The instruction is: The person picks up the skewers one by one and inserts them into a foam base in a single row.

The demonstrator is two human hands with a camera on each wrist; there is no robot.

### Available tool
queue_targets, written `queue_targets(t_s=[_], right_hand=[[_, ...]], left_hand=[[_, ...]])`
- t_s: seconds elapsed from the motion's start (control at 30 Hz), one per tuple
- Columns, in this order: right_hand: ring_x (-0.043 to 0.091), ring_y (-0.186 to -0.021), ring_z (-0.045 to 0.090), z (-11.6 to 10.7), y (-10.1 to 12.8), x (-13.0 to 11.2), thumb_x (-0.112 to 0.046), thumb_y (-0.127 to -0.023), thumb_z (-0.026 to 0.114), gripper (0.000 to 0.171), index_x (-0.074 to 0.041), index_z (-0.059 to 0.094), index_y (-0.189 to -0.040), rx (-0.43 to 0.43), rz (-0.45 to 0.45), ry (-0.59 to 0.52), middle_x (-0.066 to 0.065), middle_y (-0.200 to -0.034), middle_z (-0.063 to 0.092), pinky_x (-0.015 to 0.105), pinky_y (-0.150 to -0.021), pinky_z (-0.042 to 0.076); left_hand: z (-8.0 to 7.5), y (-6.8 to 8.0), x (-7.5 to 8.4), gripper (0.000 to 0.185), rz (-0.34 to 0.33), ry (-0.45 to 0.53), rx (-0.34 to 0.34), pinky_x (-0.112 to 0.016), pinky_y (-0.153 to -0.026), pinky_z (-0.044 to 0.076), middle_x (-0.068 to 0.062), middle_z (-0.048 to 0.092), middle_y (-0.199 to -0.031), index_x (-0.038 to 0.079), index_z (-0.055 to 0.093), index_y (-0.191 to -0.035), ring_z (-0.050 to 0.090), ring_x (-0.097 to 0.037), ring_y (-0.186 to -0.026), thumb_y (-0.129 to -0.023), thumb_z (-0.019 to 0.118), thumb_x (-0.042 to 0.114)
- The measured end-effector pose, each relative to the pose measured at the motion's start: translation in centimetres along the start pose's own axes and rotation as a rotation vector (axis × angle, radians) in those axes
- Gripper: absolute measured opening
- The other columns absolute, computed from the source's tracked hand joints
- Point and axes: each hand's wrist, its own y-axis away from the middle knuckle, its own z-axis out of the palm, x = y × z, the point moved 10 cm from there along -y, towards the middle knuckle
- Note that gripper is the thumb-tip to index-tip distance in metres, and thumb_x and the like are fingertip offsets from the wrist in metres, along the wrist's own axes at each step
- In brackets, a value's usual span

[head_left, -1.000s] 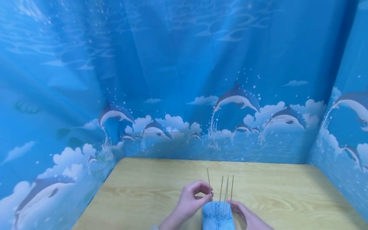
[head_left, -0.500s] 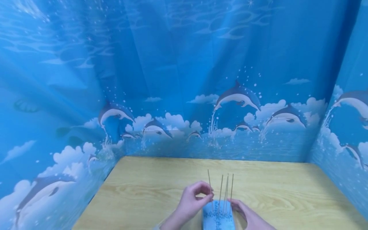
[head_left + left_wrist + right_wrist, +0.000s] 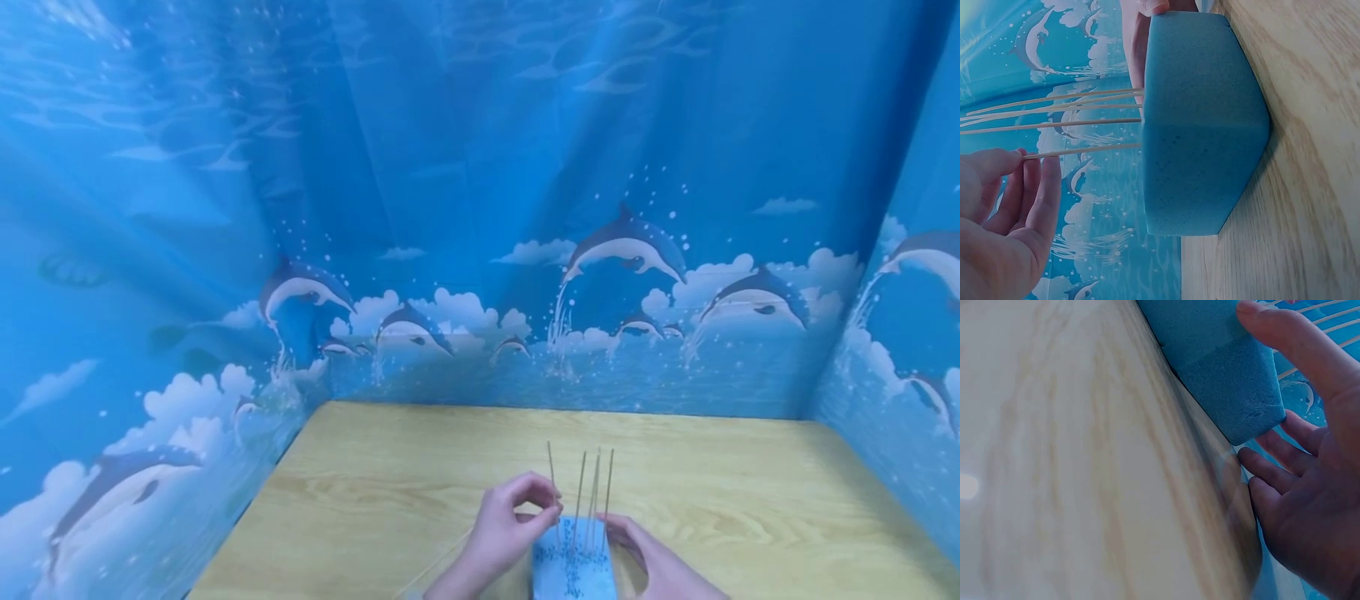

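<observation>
A light blue foam block (image 3: 588,577) stands on the table at the bottom of the head view, its top pricked with many small holes. Several thin wooden skewers (image 3: 1094,124) rise from its top face. My left hand (image 3: 510,527) pinches one skewer (image 3: 1088,150) between thumb and fingertips, partway up its length. In the left wrist view the lower end of that skewer meets the block's top. My right hand (image 3: 648,557) holds the block by its right end. The right wrist view has the thumb on one face and the fingers (image 3: 1272,469) around the corner.
The wood-grain table (image 3: 360,467) reaches back to a blue dolphin-print curtain (image 3: 465,250) that hangs at the back and on both sides. A thin pale stick (image 3: 435,562) lies on the table by my left forearm.
The head view has shifted slightly, and the thin stick by my left forearm now shows. Both hands keep their places at the skewer and the block.
</observation>
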Motion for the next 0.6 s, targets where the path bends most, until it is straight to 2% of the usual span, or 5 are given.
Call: queue_targets(t_s=[0.17, 0.6], right_hand=[[-0.005, -0.132, 0.04, -0.22, -0.02, -0.29, -0.027, -0.073, 0.087, 0.099, -0.013, 0.03, -0.153, 0.011, -0.006, 0.04, 0.012, -0.151, 0.046, 0.038, -0.112, 0.04], [-0.007, -0.13, 0.04, -0.09, 0.11, -0.09, -0.024, -0.075, 0.086, 0.097, -0.009, 0.03, -0.152, 0.001, 0.0, 0.001, 0.014, -0.15, 0.047, 0.031, -0.112, 0.04]], left_hand=[[0.1, -0.23, 0.13, 0.016, -0.016, 0.003, -0.007, -0.018, -0.074, 0.059, -0.009, 0.073, -0.098, 0.011, 0.069, -0.1, 0.067, -0.002, -0.086, -0.086, 0.072, 0.005], [0.64, 0.02, 0.24, 0.018, 0.016, -0.036, 0.006, -0.015, -0.074, 0.058, -0.003, 0.074, -0.096, 0.014, 0.07, -0.101, 0.066, 0.0, -0.086, -0.085, 0.074, 0.007]])
